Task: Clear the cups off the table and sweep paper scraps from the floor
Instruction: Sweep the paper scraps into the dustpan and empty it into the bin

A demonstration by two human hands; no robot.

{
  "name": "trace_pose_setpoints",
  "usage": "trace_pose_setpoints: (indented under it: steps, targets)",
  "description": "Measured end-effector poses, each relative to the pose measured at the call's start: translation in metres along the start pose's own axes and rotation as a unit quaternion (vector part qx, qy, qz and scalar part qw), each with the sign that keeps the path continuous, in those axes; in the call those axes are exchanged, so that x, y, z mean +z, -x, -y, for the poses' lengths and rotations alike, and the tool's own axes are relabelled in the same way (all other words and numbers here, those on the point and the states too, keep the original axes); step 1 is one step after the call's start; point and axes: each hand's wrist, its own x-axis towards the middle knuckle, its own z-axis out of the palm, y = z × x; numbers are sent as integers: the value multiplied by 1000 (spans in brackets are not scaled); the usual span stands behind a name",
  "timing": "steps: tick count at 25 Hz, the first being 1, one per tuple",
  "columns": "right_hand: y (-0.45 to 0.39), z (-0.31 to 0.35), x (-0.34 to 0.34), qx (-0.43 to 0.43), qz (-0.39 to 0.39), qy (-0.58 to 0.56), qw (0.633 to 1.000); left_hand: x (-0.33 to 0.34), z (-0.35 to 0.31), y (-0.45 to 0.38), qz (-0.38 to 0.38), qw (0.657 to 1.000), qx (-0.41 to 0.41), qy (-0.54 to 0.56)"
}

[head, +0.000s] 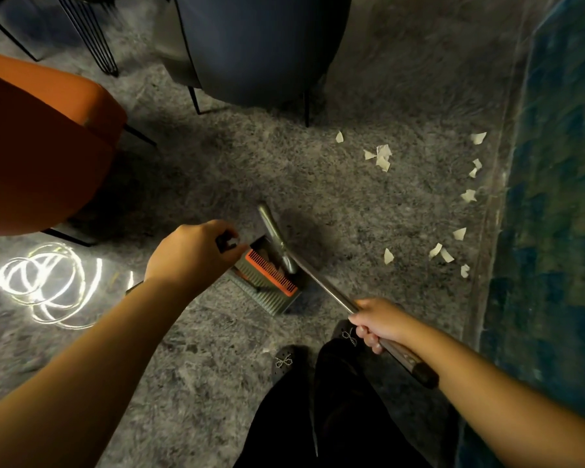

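Left hand (196, 253) is gripping the dustpan handle (227, 243); right hand (380, 324) is grasping the broom handle (321, 285); scraps (382, 157) are lying at two o'clock, so sweeping gently toward the dustpan (267, 282) seems best.

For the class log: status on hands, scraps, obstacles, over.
Left hand grips dustpan handle. Right hand grips broom. Scraps unswept, right. Nothing blocking.

No readable text anywhere here: no words, labels, brands, numbers or signs on anything in the head view.
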Motion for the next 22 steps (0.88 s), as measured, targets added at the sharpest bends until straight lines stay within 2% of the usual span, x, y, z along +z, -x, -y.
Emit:
trace_pose_setpoints:
  steps: [3,7,10,12,15,18,22]
  targets:
    - [-6,9,0,-37,-53,29,997,3,4,4,27,1000,1,10]
    - [-34,31,4,-35,-68,40,996,2,22,9,90,995,-4,36]
    - [-44,31,19,-6,-45,25,999,1,34,24,75,997,0,31]
    - [-39,16,29,1,-34,53,998,3,36,33,60,998,12,25]
    - [-22,-8,37,1,-27,88,996,6,29,38,78,996,44,17]
    - [-10,-18,40,5,-14,43,999,5,22,37,87,995,33,21]
    - [13,-22,38,-27,-65,48,996,3,10,37,67,997,14,18]
